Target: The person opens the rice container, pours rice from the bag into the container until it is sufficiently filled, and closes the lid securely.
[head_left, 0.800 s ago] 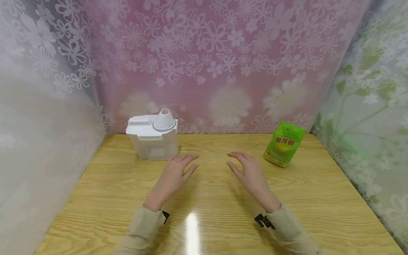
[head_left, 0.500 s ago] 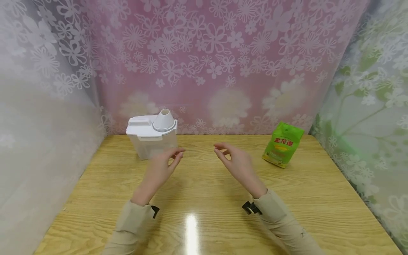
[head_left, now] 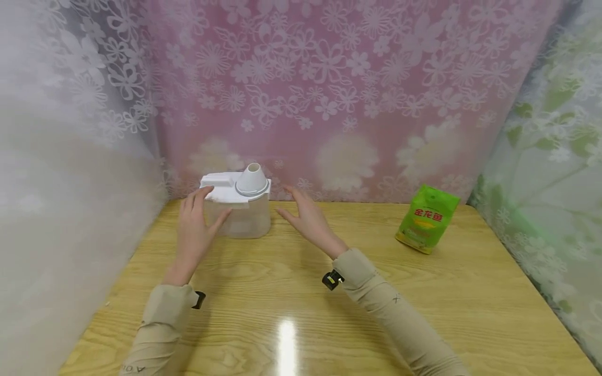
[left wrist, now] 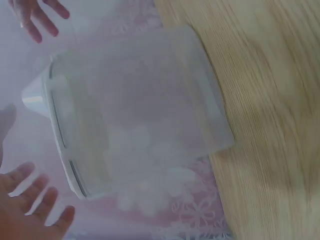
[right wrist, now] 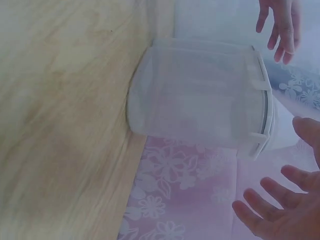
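A clear plastic storage container with a white lid and a cone-shaped white cap stands upright at the back left of the table. In the head view my left hand overlaps its left front, fingers spread and thumb apart. My right hand is just off its right side, its fingers extended toward it. Both wrist views show the see-through container body between two spread hands, with a gap beside the fingers of the right one. Neither hand holds anything.
A green bag with red lettering and a yellow base stands at the back right of the wooden table. Behind the table hangs a pink floral curtain; pale patterned curtains flank both sides.
Both hands have moved left, apart from each other, to either side of the container, and their fingers have spread. The view has shifted slightly; container and bag stay put on the table.
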{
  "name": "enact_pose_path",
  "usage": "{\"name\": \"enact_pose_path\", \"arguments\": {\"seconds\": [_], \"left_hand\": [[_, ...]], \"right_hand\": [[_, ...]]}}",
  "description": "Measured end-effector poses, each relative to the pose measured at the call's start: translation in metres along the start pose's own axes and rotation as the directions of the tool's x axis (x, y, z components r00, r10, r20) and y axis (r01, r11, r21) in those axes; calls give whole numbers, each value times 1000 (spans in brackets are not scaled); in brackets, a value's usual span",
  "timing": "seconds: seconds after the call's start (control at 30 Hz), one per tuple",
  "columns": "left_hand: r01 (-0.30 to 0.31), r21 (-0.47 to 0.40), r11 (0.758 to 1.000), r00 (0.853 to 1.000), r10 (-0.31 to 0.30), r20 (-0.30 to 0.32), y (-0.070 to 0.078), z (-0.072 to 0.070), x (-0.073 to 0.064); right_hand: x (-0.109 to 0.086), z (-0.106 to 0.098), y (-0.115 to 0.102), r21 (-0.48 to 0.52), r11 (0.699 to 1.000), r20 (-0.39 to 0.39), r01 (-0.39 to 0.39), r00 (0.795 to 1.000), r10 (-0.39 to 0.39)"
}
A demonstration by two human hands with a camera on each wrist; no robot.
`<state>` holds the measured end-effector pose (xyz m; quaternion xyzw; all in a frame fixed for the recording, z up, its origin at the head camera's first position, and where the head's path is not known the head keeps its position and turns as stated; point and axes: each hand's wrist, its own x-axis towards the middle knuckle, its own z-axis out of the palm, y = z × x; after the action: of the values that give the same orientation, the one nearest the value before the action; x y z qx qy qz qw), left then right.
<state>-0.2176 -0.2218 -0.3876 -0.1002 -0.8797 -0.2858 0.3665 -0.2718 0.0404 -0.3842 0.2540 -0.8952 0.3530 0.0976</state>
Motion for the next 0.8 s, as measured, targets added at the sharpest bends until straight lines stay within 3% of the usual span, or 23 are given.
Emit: {"name": "enact_pose_path", "arguments": {"seconds": [0.1, 0.3, 0.53, 0.63, 0.8], "left_hand": [[68, 42, 997, 993, -71, 90, -12, -3, 4], [191, 42, 981, 946, -195, 258, -31, -6, 11], [257, 49, 965, 899, -257, 354, -37, -5, 14], [261, 67, 963, 897, -268, 352, -38, -2, 14], [262, 53, 964, 920, -266, 287, -38, 4, 13]], "right_hand": [[12, 4, -5, -51, 999, -10, 8, 1000, -8], [31, 17, -8, -164, 986, 50, 11, 999, -3], [43, 34, -8, -205, 979, 93, 6, 996, 13], [44, 37, -10, -206, 979, 86, 12, 996, 6], [45, 38, -11, -218, 976, 46, 22, 999, -13]]}}
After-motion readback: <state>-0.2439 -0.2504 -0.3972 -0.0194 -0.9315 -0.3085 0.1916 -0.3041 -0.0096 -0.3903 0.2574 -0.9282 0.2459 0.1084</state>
